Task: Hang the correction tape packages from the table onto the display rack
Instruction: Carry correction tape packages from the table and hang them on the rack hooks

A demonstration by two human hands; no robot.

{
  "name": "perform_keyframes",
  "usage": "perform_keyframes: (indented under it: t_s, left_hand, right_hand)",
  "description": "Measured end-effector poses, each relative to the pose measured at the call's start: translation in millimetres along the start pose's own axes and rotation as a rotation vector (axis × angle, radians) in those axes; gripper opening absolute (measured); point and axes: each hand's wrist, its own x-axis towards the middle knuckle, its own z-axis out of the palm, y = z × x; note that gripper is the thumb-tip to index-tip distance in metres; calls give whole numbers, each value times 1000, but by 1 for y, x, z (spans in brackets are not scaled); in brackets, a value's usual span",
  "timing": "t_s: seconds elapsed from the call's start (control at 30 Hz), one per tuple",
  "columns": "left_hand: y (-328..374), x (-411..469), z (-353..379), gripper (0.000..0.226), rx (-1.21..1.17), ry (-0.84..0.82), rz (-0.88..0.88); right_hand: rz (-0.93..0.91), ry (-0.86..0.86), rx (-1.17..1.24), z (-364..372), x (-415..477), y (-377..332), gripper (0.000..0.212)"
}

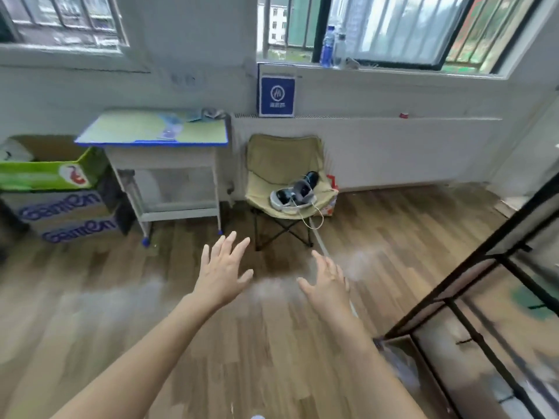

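Stacked cartons (68,219): blue "GemEn"-like brand; blue sign (277,95): characters illegible.

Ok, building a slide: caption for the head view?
Left hand and right hand, open and empty, held out above the floor; table ahead left, rack right.

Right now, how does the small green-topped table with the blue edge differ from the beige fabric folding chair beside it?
The green-topped table has a hard flat top; the beige folding chair has a soft fabric seat. The table's legs are white and uncrossed; the chair's are black and crossed. The table bears flat bluish packets; the chair holds a white headset. Both stand on the wooden floor.
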Motion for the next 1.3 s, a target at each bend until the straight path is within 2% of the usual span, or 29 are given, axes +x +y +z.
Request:
perform_keyframes:
  t_s: [0.3, 0.53, 0.7, 1.0, 1.3]
  left_hand:
    - [-88, 118, -41, 64, -39, 113, -231]
    - [-160, 195, -47, 64, -58, 116, -348]
    - [-218, 283, -57, 64, -51, 117, -353]
    - [-322, 470, -107, 65, -17, 123, -292]
    - [-396, 599, -84, 66, -21, -4, -330]
  right_hand:
    - [-198, -29, 7, 4, 144, -109, 67]
    - [-294, -110, -14, 26, 236, -174, 66]
    - [-319, -73, -13, 43, 324, -225, 66]
    - [-338, 10, -73, 62, 492, -359, 67]
    - [-331, -16, -167, 88, 640, -424, 69]
